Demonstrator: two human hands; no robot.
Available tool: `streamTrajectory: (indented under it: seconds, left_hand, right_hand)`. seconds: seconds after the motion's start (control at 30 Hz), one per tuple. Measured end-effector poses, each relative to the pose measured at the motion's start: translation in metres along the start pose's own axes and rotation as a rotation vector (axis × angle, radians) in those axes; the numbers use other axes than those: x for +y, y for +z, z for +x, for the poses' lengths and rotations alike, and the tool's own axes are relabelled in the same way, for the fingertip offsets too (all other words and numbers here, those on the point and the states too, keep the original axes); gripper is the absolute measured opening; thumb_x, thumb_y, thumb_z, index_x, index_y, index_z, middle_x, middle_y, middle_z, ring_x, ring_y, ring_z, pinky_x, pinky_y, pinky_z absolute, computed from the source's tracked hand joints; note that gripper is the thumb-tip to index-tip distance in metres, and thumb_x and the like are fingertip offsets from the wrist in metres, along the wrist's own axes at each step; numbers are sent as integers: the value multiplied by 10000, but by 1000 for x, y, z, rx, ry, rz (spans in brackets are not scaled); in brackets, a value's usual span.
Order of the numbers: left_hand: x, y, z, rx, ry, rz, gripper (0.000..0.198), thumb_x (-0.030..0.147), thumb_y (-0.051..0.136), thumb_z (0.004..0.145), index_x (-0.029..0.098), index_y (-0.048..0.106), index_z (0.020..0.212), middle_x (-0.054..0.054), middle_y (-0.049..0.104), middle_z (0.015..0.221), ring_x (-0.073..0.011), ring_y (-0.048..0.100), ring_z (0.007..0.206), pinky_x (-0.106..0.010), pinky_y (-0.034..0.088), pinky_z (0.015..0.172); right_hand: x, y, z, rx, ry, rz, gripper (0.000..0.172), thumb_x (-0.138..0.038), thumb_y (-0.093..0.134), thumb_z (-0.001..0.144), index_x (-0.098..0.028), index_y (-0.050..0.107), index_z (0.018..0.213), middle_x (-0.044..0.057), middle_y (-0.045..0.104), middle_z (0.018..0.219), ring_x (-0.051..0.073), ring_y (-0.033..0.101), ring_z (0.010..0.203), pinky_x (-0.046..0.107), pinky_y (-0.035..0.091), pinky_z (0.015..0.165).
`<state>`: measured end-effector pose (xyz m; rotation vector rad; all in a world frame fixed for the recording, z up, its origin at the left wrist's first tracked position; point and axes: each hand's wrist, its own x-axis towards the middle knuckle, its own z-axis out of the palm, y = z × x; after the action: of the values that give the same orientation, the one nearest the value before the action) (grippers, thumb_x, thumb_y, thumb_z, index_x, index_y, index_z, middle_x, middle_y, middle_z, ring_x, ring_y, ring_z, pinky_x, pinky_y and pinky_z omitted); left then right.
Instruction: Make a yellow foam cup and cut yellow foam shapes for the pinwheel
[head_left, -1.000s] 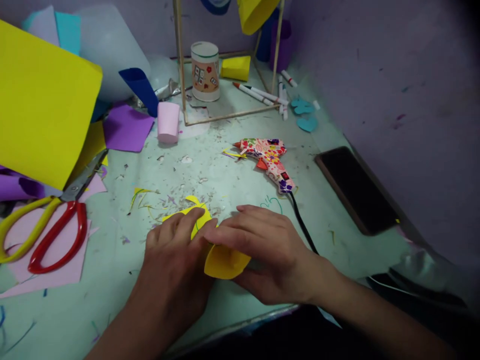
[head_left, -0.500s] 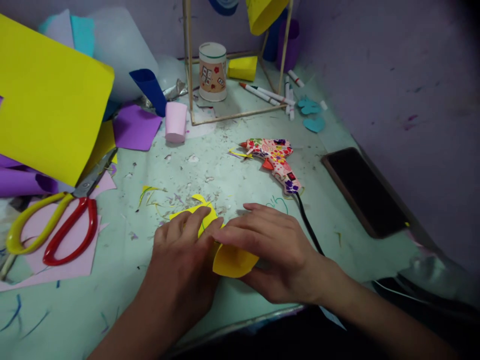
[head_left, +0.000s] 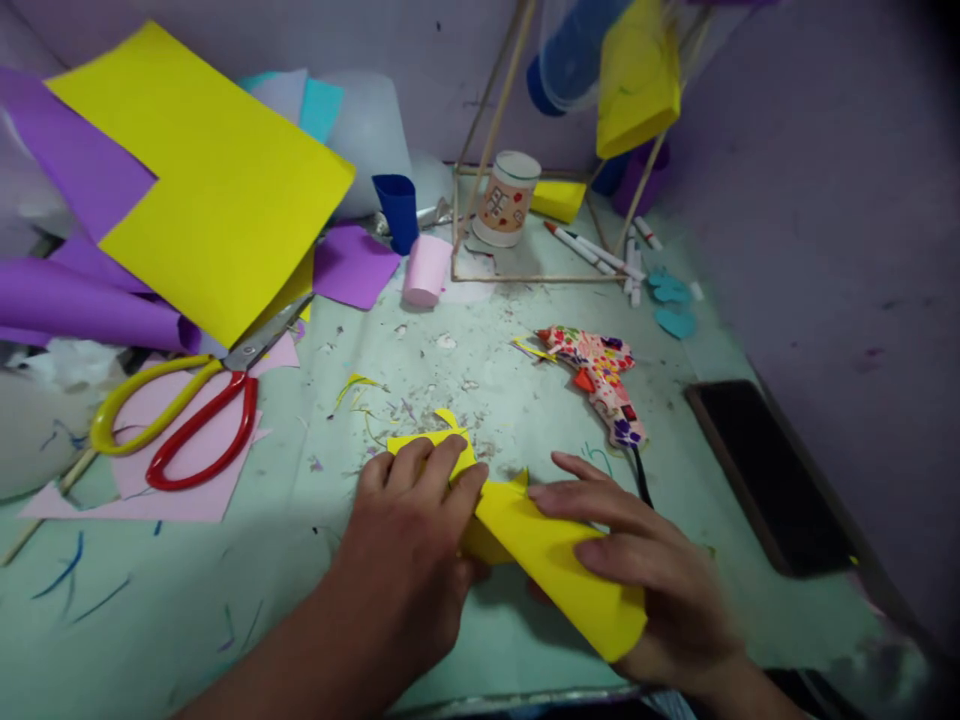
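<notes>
A rolled piece of yellow paper (head_left: 559, 565) lies near the table's front edge. My left hand (head_left: 412, 540) presses its far end down with the fingers bent over it. Beside it my right hand (head_left: 660, 580) cups the near end of the roll, fingers laid over the top and palm underneath. A floral glue gun (head_left: 600, 375) rests just beyond my right hand, its black cord running toward me.
Red and yellow scissors (head_left: 180, 420) lie on pink paper at the left. Big yellow and purple sheets (head_left: 202, 210) pile up at the back left. A wooden stick frame (head_left: 525, 150), a paper cup (head_left: 506, 198), markers (head_left: 592, 250) and a dark phone (head_left: 772, 480) stand farther off.
The view has swung up and left. My right hand has slid toward me along the yellow paper, which now shows as a longer roll. My left hand has stayed on its far end.
</notes>
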<state>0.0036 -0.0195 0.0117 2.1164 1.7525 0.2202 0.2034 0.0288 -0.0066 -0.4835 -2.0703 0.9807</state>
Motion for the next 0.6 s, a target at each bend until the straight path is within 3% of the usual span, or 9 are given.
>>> streamTrajectory:
  seconds: [0.17,0.4,0.53,0.6]
  left_hand:
    - [-2,3,-1,-5,-6,-76,541,175,569,668,203,531,1208,-85,496,1342,-334,419,1144,-525,332,916]
    - [-4,7,-3,21,-8,-97,576,130,535,655,235,509,1221,-58,492,1347,-324,414,1156,-527,328,920]
    - [-3,4,-3,-10,-25,-110,572,169,565,662,237,509,1228,-65,485,1356,-330,424,1151,-533,334,924]
    - [-3,2,-2,-15,-30,-114,555,192,575,679,244,512,1228,-62,492,1352,-331,427,1157,-536,336,930]
  right_hand:
    - [-1,2,-4,110,65,95,424,-66,676,734,-303,581,1074,-5,639,1166,205,622,1046,416,457,1004]
    - [2,3,-12,79,92,141,236,-161,626,822,-295,605,1016,14,636,1188,230,603,1079,390,500,936]
    - [0,8,-10,155,116,189,335,-106,674,763,-300,582,1019,27,660,1121,236,621,1032,409,510,901]
    - [-2,12,-6,266,229,295,392,-102,732,710,-309,564,997,12,673,1058,217,635,987,370,531,853]
